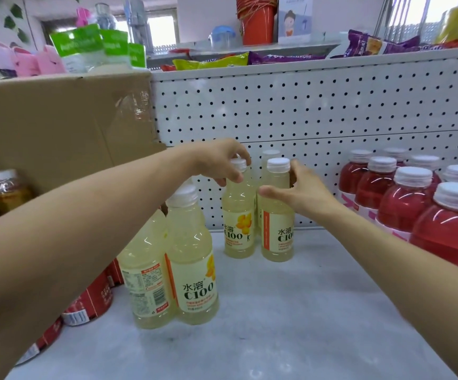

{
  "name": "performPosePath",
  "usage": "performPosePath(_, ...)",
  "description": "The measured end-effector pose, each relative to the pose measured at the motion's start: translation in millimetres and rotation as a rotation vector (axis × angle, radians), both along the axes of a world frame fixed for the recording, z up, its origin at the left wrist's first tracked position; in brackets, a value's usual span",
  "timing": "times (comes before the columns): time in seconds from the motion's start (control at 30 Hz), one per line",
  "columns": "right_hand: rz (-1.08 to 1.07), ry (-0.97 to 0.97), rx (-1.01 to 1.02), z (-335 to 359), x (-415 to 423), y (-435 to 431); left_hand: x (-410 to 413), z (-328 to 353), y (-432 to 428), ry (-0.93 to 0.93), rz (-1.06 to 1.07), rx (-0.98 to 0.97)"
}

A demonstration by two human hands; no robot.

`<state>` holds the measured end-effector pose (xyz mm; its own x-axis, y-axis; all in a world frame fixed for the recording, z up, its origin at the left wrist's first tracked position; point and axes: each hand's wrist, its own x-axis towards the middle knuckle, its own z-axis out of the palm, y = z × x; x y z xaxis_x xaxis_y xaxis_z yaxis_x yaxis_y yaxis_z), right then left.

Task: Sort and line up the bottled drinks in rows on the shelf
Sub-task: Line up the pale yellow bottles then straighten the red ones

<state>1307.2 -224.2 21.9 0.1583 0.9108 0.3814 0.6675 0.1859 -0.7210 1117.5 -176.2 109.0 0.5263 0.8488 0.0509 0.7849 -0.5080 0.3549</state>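
The left hand (pixel 219 160) is pinching the white cap of the left bottle (pixel 238 215) from above, its fingertips curled round the rim. The right hand (pixel 304 187) is spreading round the shoulder of the right bottle (pixel 277 223), thumb lying across the front and fingers reaching past the far side. Whether it is squeezing or only steadying, I cannot tell from here. Both pale yellow bottles are standing upright on the shelf (pixel 277 311), just beside each other and close to the pegboard (pixel 304 105). A back bottle (pixel 270 154) is peeping out behind them. As I read it, the person is squaring these two up into a row. The step should go best if each bottle is slid on its base rather than lifted by the cap, since a cap pinch alone is likely to let a full bottle swing. The left bottle is showing its flower label to the front while the right one is showing mostly the label's orange edge, so it probably wants a small turn to match. Pushing them back until they are meeting the back bottle, sides touching, should be giving a straight line. The red bottles (pixel 403 198) are standing well apart to the right, and I would be leaving that gap so the colours are not mixing. The front pair (pixel 189 256) of yellow bottles is waiting near the shelf's left side, right under the left forearm. That arm is looking like the likeliest thing to knock a cap, so lifting the elbow is looking wise.
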Motion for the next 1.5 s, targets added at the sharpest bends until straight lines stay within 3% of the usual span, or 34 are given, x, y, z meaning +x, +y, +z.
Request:
performPosePath(0.17, 0.139, 0.047, -0.101, 2.1, 7.7, -6.4, -1.3, -1.9, 3.1, 0.002, -0.030, 0.005)
performPosePath(0.4, -0.046, -0.046, -0.024, 0.1, 5.0, -2.3, -1.5, -3.2, 4.0, -0.018, -0.090, -0.009)
performPosePath(0.57, 0.084, -0.017, -0.131, 2.2, 7.3, -6.8, -0.6, -4.7, 3.3, -0.029, -0.095, 0.002)
performPosePath(0.9, 0.078, 0.054, -0.043, -2.6, 0.3, -10.2, 2.7, -4.8, -2.6, -0.030, -0.075, 0.008)
performPosePath(1.07, 0.057, 0.055, -0.073, -6.3, -3.7, -17.7, 2.2, 4.1, -17.6, 0.136, -0.039, 0.096)
performPosePath(1.13, 0.007, 0.016, 0.001, -13.1, -6.3, -24.6, -6.7, 12.1, -32.0, 0.211, 0.001, 0.157)
performPosePath(1.2, -0.043, -0.001, 0.153, -20.5, -13.1, -39.3, -21.1, 17.0, -54.6, 0.143, 0.005, 0.205)
performPosePath(1.3, -0.046, -0.030, 0.335, -32.5, -31.5, -65.7, -47.1, 6.2, -94.1, -0.097, -0.053, 0.396)
performPosePath(1.4, 0.147, 0.033, 0.224, -43.1, -56.8, -83.9, -75.4, -21.7, -121.1, -0.305, -0.043, 0.706)
performPosePath(1.5, 0.355, 0.100, -0.021, -48.9, -87.8, -92.3, -101.2, -60.2, -134.5, -0.542, 0.135, 0.891)
